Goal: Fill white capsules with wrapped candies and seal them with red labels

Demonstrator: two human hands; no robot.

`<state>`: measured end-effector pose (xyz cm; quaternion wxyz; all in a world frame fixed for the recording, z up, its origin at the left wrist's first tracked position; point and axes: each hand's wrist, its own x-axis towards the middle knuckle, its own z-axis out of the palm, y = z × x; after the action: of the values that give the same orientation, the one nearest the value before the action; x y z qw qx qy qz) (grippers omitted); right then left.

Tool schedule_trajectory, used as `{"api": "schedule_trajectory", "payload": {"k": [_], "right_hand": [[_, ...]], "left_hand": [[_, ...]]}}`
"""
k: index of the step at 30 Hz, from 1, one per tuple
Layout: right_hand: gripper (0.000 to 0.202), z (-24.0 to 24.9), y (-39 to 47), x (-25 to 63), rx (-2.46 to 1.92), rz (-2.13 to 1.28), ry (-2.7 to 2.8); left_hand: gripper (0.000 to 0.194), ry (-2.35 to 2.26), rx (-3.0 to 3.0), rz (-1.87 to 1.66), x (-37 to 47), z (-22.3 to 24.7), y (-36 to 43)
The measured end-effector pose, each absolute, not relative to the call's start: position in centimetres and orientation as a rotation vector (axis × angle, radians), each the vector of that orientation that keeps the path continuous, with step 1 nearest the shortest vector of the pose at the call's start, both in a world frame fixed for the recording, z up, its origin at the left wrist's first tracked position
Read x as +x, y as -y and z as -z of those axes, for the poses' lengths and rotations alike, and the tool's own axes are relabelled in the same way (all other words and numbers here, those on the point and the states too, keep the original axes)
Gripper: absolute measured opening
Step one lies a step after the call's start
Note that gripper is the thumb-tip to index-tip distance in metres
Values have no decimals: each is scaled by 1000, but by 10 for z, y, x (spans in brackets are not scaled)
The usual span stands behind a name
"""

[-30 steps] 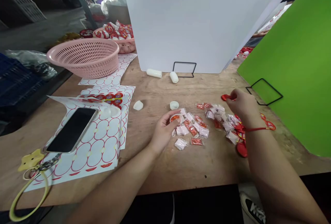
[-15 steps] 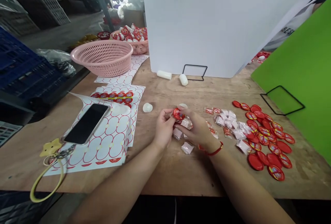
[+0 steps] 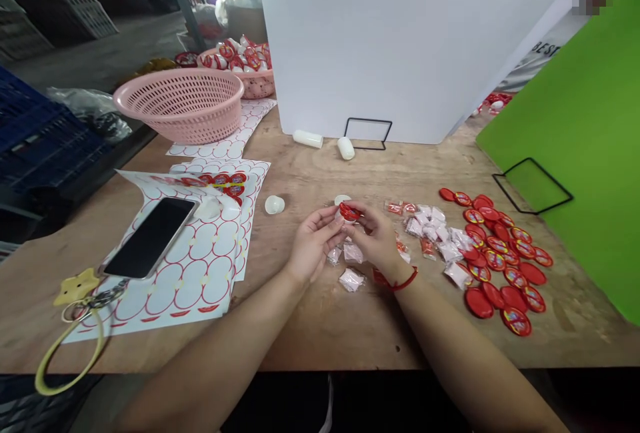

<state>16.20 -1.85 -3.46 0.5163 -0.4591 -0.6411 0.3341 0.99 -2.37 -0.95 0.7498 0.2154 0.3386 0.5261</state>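
Between my two hands is a small white cup with a red printed lid at its top; whether the lid is fully seated I cannot tell. My left hand is closed on it from the left, and my right hand, with a red bracelet at the wrist, grips it from the right. Beneath the hands lie several small clear-wrapped pale packets. Just behind the fingers shows a white round piece. Off to the left is a white cup. Red oval lids are spread at the right.
A phone with a yellow strap rests on printed sticker sheets. A pink basket stands behind them. White cylinders lie before a white panel. A green panel with a wire stand borders the right.
The view has shifted a little, so everything appears further left. The right fingers have moved from over the lid's face to its right side, and the lid is now seen more edge-on.
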Motion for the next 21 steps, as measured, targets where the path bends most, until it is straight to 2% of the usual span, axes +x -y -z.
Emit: {"api": "schedule_trajectory", "payload": {"k": [6,13,21], "right_hand": [[33,33,20,162,-1061,-800,1551],[36,30,21,164,-962,-790,1672],[23,21,23,166,-1032,-457,1912]], "left_hand": [[35,-756,389,-1177,10,9,23],[43,-772,425,-1199,10,7,27],[47,-771,470,-1211,11,6,28]]}}
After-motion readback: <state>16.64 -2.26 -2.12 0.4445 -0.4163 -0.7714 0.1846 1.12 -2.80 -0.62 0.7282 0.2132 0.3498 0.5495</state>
